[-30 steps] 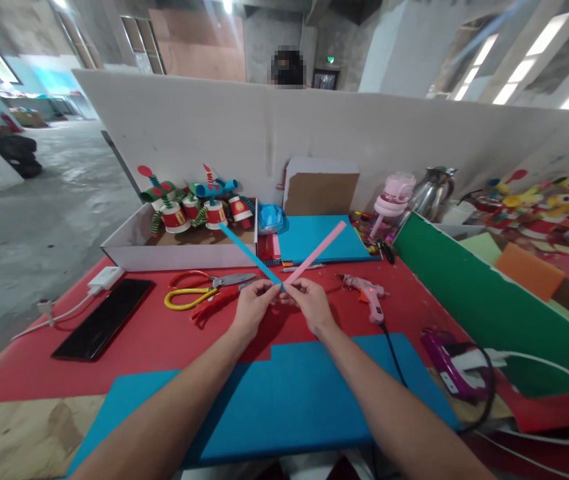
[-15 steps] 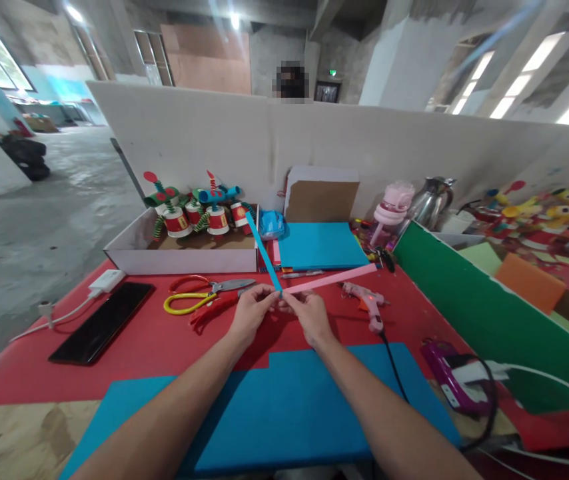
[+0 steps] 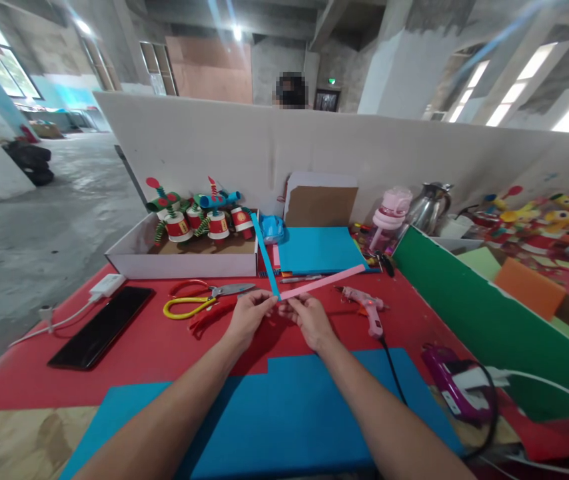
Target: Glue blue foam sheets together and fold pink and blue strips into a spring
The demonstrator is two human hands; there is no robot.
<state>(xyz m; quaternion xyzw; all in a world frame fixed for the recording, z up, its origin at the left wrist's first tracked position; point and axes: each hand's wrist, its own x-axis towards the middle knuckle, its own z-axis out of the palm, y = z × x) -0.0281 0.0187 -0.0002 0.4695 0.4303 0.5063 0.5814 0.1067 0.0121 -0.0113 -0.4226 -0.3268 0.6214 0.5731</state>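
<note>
Head view, strip ends [image 3: 279, 298] hidden between fingertips [image 3: 270, 303], forearms cropped

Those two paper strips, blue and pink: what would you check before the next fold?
1. Both strips held at the joint by left hand and right hand: ok.
2. Blue strip and pink strip spread apart at an angle: ok.
3. Ends bonded together: cannot tell, fingers cover them.
4. Glue gun clear of the hands: ok.
5. Scissors lying clear of the strips: ok.

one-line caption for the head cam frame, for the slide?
Both hands, left hand and right hand, pinch a blue strip and pink strip together.
</note>
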